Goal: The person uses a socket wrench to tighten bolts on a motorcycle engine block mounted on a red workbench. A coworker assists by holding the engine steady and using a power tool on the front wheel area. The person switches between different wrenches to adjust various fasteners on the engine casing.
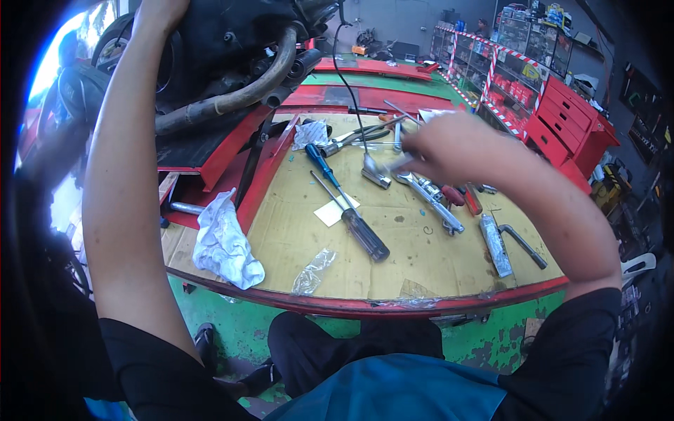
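My right hand [449,151] is closed over the tools on the cardboard-covered bench [316,245], smeared by motion. A blurred silver metal piece [397,165] sticks out from its fingers; its kind cannot be made out. Beside that piece are a short metal socket [377,178] and the low end of a thin black cable [351,91]. Just below the hand lies a chrome ratchet-like tool [435,207]. At the top edge, my left hand [161,10] reaches up to the dark engine [239,42] with its bent exhaust pipe [263,81]. The fingers of that hand are out of sight.
Two screwdrivers, one blue [321,163] and one dark-handled [365,235], lie mid-bench. A crumpled white rag [223,245] rests at the left edge. Near the right are a tube [496,245] and a bent hex key [523,245]. A red tool cabinet [570,123] stands beyond.
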Action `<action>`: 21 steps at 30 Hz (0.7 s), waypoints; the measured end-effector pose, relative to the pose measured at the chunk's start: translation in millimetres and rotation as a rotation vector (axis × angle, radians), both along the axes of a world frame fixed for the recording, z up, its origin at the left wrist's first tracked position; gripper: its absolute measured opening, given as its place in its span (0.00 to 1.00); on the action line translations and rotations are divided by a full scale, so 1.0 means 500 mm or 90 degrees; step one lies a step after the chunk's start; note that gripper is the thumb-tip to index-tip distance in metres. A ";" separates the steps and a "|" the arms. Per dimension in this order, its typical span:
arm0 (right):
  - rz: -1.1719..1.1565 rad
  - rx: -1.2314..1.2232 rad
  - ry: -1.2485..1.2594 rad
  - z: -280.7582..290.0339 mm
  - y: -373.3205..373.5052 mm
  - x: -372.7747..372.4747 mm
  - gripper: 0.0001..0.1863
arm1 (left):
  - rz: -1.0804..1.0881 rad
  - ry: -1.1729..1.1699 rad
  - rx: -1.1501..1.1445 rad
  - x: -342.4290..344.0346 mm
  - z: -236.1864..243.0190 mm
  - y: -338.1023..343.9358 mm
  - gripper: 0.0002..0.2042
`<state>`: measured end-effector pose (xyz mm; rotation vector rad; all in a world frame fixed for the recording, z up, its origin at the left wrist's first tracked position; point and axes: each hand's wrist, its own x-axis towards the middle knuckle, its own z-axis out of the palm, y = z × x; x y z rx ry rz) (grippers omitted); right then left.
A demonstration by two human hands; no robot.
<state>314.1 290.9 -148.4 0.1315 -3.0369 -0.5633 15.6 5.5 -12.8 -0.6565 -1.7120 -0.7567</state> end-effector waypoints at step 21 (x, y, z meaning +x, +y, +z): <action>0.163 -0.200 0.038 -0.153 0.057 0.191 0.18 | 0.032 -0.042 -0.106 -0.023 0.004 -0.007 0.26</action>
